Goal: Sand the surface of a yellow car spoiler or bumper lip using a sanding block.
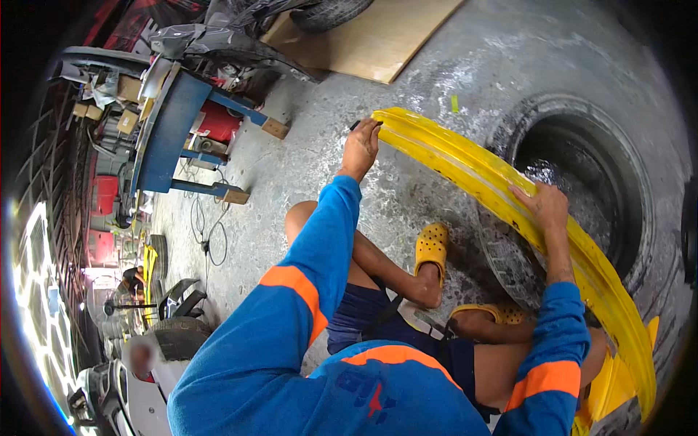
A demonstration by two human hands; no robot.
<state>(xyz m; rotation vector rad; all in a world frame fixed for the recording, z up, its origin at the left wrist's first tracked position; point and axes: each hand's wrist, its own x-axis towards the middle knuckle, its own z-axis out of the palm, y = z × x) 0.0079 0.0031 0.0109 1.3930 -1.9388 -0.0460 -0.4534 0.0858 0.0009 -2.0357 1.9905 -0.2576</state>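
in the head view, we have the yellow wheel rim (465,163) held on edge, arcing from about 12 o'clock of the frame down to 4 o'clock, just over the big tyre (658,218) lying flat on the concrete floor (436,65). our left hand (361,147) is curled closed over the rim's top end, and our right hand (544,207) lies spread and pressed flat on its outer band at 3 o'clock, not wrapped round it. we judge the rim to be painted steel: heavy, stiff, smooth enough to slip, with thin edges, so the flange lips are the places to grip. our legs and yellow clogs (432,247) sit at 5 o'clock beneath the rim, in the way should it drop. a blue stand (169,131) is well apart at 10 o'clock, a wooden board (378,40) at 12.
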